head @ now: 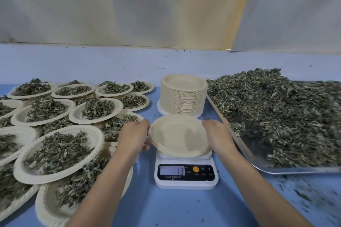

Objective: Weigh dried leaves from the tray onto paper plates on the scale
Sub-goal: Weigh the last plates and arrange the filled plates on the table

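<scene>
An empty paper plate point(178, 137) sits tilted over the white digital scale point(185, 177), whose display reads 13. My left hand point(133, 136) grips the plate's left rim and my right hand point(218, 134) grips its right rim. To the right, a metal tray point(258, 164) holds a large heap of dried leaves point(276, 114). A tall stack of empty paper plates point(183, 95) stands just behind the scale.
Several paper plates filled with dried leaves point(57, 153) overlap one another across the left of the blue table point(175, 208). Leaf crumbs lie scattered at the front right. A white curtain hangs behind the table's back edge.
</scene>
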### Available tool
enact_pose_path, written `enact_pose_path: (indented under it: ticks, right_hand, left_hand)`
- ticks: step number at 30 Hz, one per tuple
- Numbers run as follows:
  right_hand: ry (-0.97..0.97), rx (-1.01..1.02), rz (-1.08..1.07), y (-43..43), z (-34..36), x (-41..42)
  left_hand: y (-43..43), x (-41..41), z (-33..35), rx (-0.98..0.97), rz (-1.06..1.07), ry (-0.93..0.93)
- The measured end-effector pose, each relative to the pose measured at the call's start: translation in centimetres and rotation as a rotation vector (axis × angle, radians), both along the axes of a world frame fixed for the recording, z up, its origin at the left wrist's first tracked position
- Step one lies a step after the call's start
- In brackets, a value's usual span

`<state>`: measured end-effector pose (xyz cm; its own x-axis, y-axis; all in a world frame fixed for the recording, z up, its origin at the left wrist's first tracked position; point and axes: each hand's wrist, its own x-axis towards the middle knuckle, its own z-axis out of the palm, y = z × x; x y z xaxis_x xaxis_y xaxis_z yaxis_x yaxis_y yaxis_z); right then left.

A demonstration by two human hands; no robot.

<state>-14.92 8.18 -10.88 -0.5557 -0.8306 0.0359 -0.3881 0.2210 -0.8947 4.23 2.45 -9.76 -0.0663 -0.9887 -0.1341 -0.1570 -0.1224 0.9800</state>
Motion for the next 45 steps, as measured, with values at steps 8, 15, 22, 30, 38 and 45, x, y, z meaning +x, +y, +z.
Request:
enact_pose_path:
  ticks: [8, 15, 22, 30, 38, 45]
  right_hand:
    - [0.043, -0.145, -0.046, 0.2, 0.0, -0.2]
    - [0.168, -0.141, -0.265, 1.0, 2.0, -6.3]
    - [0.523, 0.355, -0.230, -1.4, -0.2, -14.5]
    - [0.700, 0.459, -0.256, -4.9, -1.8, -18.8]
    - [0.717, 0.574, -0.227, -6.7, -1.7, -19.1]
    - [0.733, 0.584, -0.086, -5.5, -0.6, -17.3]
  left_hand:
    - [0.1, 0.1, 0.1, -0.158, 0.052, -0.192]
    - [2.4, -2.7, 2.7, -0.417, -0.037, -0.083]
    - [3.9, -10.4, 4.3, -0.343, -0.249, 0.147]
    - [3.4, -14.3, 4.0, -0.309, -0.252, 0.199]
    - [2.5, -14.3, 4.0, -0.187, -0.210, 0.285]
    - [3.6, -14.1, 4.5, -0.190, -0.237, 0.298]
